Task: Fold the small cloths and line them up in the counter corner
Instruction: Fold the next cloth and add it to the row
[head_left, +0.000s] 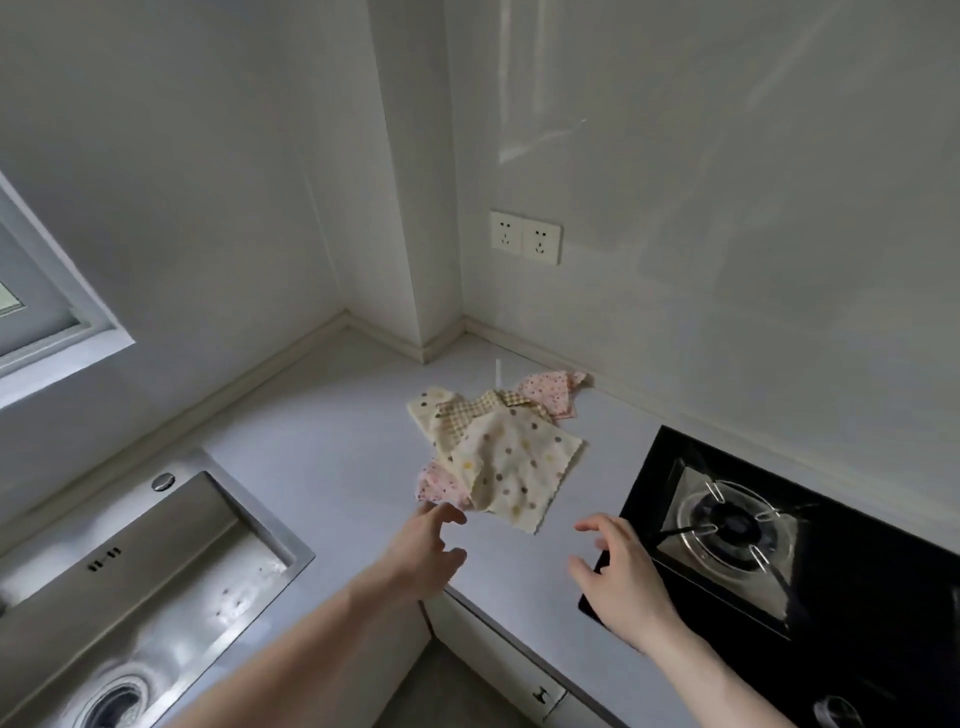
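Evidently nothing is folded yet: the small cloths (498, 441) lie heaped on the tabletop (322, 467) near the corner. Left hand (426, 545) nears the pink edge, right hand (621, 569) hovers; each grip spread, empty. Next: pinch one cloth free.

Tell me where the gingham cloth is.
Head view, mid-counter: the gingham cloth lies in the pile, partly under the dotted cloth, between sink and stove.

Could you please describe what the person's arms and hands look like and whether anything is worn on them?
Both forearms are bare as far as the view shows, with no sleeves in sight. The left hand and the right hand wear no gloves, and no rings, watch or bracelets show. The nails look short and unpainted.
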